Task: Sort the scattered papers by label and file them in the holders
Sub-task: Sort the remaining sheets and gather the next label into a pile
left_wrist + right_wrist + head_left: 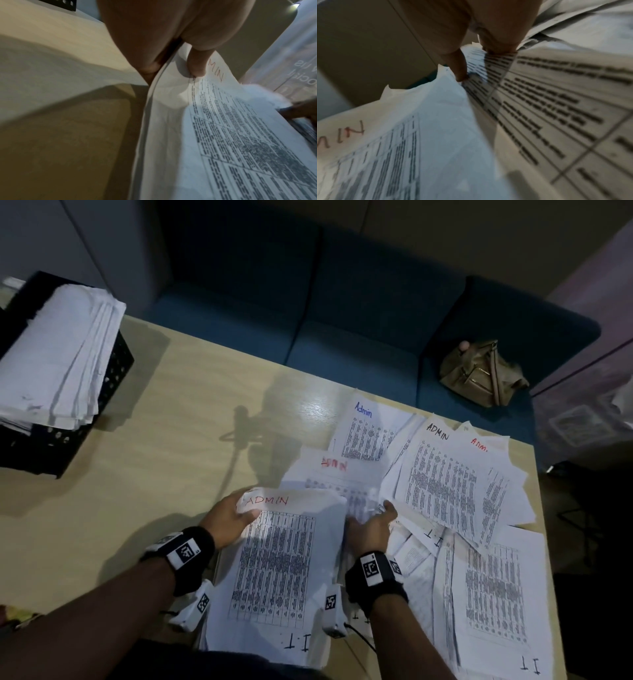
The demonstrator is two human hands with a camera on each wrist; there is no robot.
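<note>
On the counter (164,419), the left hand (227,517) pinches the ADMIN stack (281,559) in its grip, while the right hand (371,527), fingers loose, reaches among scattered papers (442,484) beside it, likely adding matches.

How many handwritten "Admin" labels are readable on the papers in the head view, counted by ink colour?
Red ink: 3, on the sheet the left hand grips, the sheet behind it and a partly covered far sheet
Blue ink: 1
Black ink: 1
Total: 5
</note>
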